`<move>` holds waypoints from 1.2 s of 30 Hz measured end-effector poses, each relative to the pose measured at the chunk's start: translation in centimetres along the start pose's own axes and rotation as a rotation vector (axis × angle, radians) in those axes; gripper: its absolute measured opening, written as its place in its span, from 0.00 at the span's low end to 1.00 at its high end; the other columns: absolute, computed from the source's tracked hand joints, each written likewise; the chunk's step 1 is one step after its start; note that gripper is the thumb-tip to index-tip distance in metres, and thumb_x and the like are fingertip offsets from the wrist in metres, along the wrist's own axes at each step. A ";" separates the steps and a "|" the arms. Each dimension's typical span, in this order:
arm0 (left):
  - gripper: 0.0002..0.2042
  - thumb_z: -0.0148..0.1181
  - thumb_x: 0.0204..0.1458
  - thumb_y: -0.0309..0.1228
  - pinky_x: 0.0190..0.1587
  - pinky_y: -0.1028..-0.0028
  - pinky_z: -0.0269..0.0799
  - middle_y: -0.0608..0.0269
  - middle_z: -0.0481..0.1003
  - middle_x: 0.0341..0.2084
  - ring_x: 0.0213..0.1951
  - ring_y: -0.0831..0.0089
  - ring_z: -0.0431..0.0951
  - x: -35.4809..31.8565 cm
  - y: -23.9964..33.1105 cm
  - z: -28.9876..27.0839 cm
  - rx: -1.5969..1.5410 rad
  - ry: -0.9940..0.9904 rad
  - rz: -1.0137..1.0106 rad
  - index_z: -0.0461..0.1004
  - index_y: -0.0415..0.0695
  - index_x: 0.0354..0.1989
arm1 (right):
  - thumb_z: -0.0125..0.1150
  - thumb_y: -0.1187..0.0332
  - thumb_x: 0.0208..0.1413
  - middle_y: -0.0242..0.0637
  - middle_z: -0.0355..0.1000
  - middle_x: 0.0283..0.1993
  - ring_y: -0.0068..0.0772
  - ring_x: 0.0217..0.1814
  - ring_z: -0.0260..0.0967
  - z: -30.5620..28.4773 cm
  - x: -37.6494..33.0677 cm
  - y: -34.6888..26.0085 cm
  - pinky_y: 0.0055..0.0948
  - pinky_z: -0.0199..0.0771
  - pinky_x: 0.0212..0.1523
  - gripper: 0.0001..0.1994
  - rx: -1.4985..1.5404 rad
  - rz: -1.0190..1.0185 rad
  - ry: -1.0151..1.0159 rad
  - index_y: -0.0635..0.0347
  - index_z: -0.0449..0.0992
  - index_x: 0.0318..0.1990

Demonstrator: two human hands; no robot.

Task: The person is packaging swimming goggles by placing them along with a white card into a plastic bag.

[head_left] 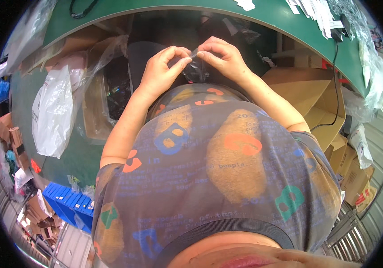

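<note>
Both hands are raised close together in front of my body, near the green table's curved edge. Between them hangs a small clear plastic bag (196, 70), its top edge pinched by my fingers. My left hand (164, 64) grips one side with thumb and forefinger. On the other side, my right hand (222, 56) pinches it the same way, and the two sets of fingertips nearly touch. Dark shadow behind the bag makes it hard to tell what, if anything, is inside.
The green table (164, 5) curves across the far side, with white paper slips (316, 18) at its right. A white plastic bag (54, 111) lies at left, above blue bins (68, 203). At right, a black cable (336, 85) hangs over an open cardboard box (296, 91).
</note>
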State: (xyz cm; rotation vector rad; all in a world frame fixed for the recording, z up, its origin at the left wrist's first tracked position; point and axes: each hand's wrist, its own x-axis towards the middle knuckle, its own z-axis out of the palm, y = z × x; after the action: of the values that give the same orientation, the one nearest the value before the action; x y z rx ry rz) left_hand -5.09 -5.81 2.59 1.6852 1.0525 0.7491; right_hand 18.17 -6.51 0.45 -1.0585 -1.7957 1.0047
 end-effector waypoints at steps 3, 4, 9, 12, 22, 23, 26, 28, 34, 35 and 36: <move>0.08 0.67 0.56 0.27 0.55 0.71 0.72 0.59 0.81 0.47 0.50 0.72 0.79 0.1 -0.5 0.0 0.057 -0.038 -0.005 0.76 0.39 0.41 | 0.67 0.70 0.58 0.33 0.74 0.39 0.28 0.42 0.73 0.2 -0.2 -0.1 0.26 0.73 0.44 0.07 -0.026 -0.002 0.005 0.63 0.80 0.40; 0.08 0.67 0.56 0.27 0.55 0.71 0.72 0.59 0.81 0.47 0.50 0.72 0.79 0.1 -0.6 0.0 0.056 -0.036 -0.005 0.76 0.39 0.41 | 0.66 0.70 0.59 0.33 0.74 0.38 0.27 0.42 0.73 0.3 -0.4 -0.2 0.25 0.72 0.43 0.07 -0.017 0.006 -0.001 0.63 0.79 0.40; 0.28 0.75 0.47 0.37 0.57 0.67 0.73 0.59 0.80 0.49 0.53 0.67 0.79 0.6 -0.2 -0.8 -0.124 -0.087 0.034 0.72 0.46 0.57 | 0.63 0.71 0.62 0.32 0.74 0.39 0.24 0.41 0.71 0.3 -0.4 -1.2 0.24 0.70 0.45 0.05 0.205 0.090 0.029 0.64 0.79 0.39; 0.25 0.75 0.47 0.34 0.55 0.70 0.73 0.62 0.80 0.45 0.49 0.72 0.79 0.9 -1.1 -1.7 -0.176 -0.127 0.017 0.75 0.45 0.53 | 0.59 0.70 0.65 0.30 0.74 0.39 0.22 0.42 0.70 0.7 -0.4 -0.7 0.24 0.70 0.48 0.06 0.344 0.114 0.039 0.63 0.78 0.38; 0.16 0.72 0.49 0.29 0.53 0.74 0.71 0.68 0.78 0.44 0.47 0.79 0.76 0.8 -4.8 -1.0 -0.234 -0.119 -0.133 0.78 0.43 0.47 | 0.65 0.68 0.62 0.28 0.74 0.39 0.20 0.40 0.71 1.6 0.1 1.3 0.24 0.72 0.44 0.08 0.358 0.113 0.102 0.61 0.79 0.43; 0.16 0.72 0.50 0.29 0.53 0.74 0.71 0.69 0.79 0.44 0.47 0.79 0.76 0.7 -4.9 -0.9 -0.229 -0.131 -0.129 0.78 0.42 0.47 | 0.65 0.69 0.60 0.30 0.74 0.41 0.24 0.44 0.71 1.1 0.3 1.1 0.25 0.71 0.47 0.08 0.219 0.062 0.046 0.62 0.79 0.43; 0.15 0.72 0.50 0.29 0.52 0.75 0.71 0.69 0.79 0.43 0.46 0.79 0.76 0.6 -5.3 -0.7 -0.262 -0.136 -0.145 0.79 0.42 0.46 | 0.66 0.71 0.56 0.34 0.74 0.42 0.29 0.46 0.72 0.5 0.5 1.5 0.27 0.71 0.50 0.08 0.077 -0.018 -0.031 0.63 0.79 0.42; 0.17 0.72 0.50 0.29 0.53 0.74 0.71 0.67 0.79 0.44 0.47 0.78 0.76 0.9 -5.3 -0.7 -0.253 -0.152 -0.147 0.78 0.42 0.48 | 0.68 0.71 0.56 0.34 0.74 0.38 0.31 0.42 0.74 0.4 0.7 2.1 0.28 0.74 0.44 0.08 -0.011 -0.135 -0.032 0.61 0.79 0.41; 0.25 0.73 0.49 0.27 0.57 0.71 0.70 0.62 0.78 0.47 0.51 0.74 0.76 1.4 -6.6 0.0 -0.353 -0.122 -0.118 0.72 0.42 0.56 | 0.66 0.71 0.56 0.35 0.74 0.40 0.31 0.45 0.72 0.6 0.8 2.7 0.29 0.72 0.48 0.07 0.008 -0.029 -0.052 0.62 0.79 0.41; 0.27 0.73 0.49 0.27 0.58 0.70 0.70 0.61 0.78 0.48 0.53 0.73 0.76 1.4 -6.8 0.1 -0.353 -0.128 -0.132 0.70 0.42 0.58 | 0.66 0.71 0.56 0.35 0.74 0.40 0.31 0.45 0.72 0.5 0.8 2.7 0.29 0.72 0.48 0.07 0.007 -0.029 -0.051 0.62 0.79 0.41; 0.27 0.73 0.49 0.27 0.58 0.70 0.70 0.61 0.78 0.48 0.53 0.73 0.76 1.4 -7.0 0.2 -0.353 -0.128 -0.133 0.70 0.42 0.58 | 0.65 0.71 0.56 0.35 0.74 0.41 0.31 0.46 0.72 0.4 1.0 2.5 0.30 0.72 0.48 0.07 -0.001 -0.043 -0.064 0.62 0.78 0.41</move>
State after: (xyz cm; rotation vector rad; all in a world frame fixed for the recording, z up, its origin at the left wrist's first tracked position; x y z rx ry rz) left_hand -6.40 -3.57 -4.03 1.3299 0.8759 0.6863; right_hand 18.14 -4.86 -1.67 -0.9944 -1.8632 1.0216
